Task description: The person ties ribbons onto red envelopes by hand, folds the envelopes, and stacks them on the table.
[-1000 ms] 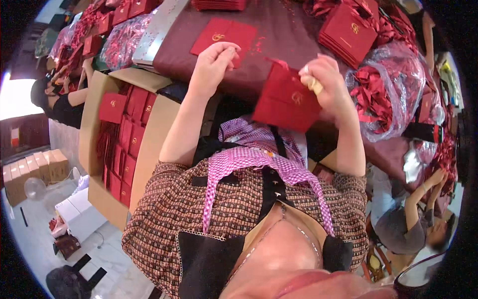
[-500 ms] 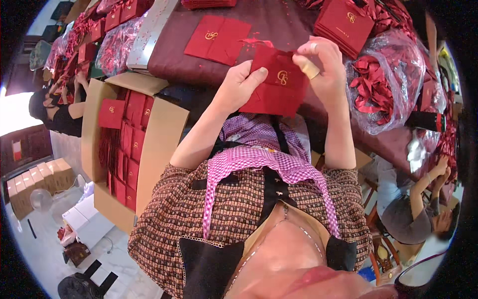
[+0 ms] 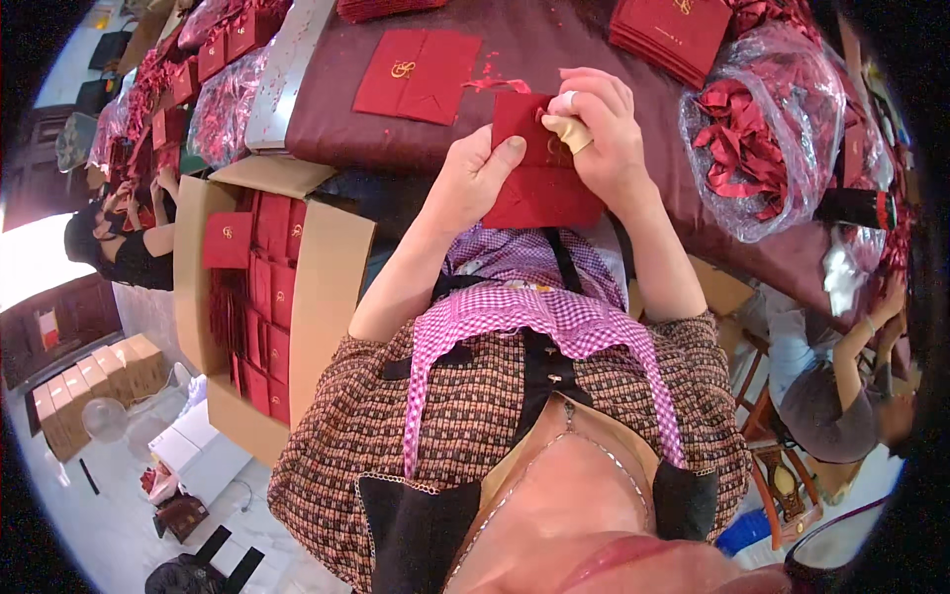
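A small flat red gift bag (image 3: pixel 542 200) with a gold emblem is held up over the table edge. My left hand (image 3: pixel 475 178) grips its left side, thumb across the front. At its upper right, my right hand (image 3: pixel 599 134) pinches with thumb and forefinger and covers most of the emblem. The right thumb wears a cream-coloured wrap, and a ring shows on a finger. What the right fingertips pinch is partly hidden. A red ribbon (image 3: pixel 495 85) sticks out near the bag's top left. Another flat red bag (image 3: pixel 416 79) lies just beyond my left hand.
Stacked red bags (image 3: pixel 673 40) and a clear plastic sack of red ribbon bows (image 3: pixel 742 158) lie to the right on the maroon-covered table (image 3: pixel 346 139). At my left stands an open carton (image 3: pixel 336 267) packed with red bags. Co-workers are at both sides.
My right hand has moved left and inward over the bag's emblem, its fingers curling closer. The left hand still holds the bag. The whole view has shifted slightly.
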`<state>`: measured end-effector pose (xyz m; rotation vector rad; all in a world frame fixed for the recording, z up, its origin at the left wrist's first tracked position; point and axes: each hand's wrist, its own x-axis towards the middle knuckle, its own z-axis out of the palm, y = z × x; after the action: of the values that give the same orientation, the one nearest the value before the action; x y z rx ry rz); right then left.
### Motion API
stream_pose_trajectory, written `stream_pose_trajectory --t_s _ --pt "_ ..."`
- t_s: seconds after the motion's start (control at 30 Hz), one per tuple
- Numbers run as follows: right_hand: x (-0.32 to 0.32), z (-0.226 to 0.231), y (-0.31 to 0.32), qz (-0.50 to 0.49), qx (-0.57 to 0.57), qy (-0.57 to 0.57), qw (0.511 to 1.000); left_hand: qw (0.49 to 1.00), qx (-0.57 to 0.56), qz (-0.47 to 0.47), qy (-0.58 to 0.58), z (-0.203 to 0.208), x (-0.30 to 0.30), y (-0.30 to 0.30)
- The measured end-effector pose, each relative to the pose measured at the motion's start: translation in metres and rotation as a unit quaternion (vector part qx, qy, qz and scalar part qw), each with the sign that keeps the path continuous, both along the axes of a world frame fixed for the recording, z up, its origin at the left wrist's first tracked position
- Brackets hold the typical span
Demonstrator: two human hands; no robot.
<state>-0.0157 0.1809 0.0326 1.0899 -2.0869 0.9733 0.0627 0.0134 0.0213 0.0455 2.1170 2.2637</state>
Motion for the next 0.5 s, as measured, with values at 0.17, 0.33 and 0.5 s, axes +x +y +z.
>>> stream_pose_trajectory --t_s 0.17,0.33,0.5 --pt "0.001 0.023 0.006 0.091 -0.113 -0.253 0.957 1.000 0.016 0.005 0.007 -0.003 0.002 0.001" --pt "-0.007 0.027 0.006 0.102 -0.017 -0.235 0.966 0.974 -0.217 -0.004 0.057 0.006 0.007 0.010" --pt "-0.005 0.031 -0.010 0.106 -0.156 -0.172 0.967 0.968 -0.244 -0.002 0.053 -0.002 0.011 0.013"
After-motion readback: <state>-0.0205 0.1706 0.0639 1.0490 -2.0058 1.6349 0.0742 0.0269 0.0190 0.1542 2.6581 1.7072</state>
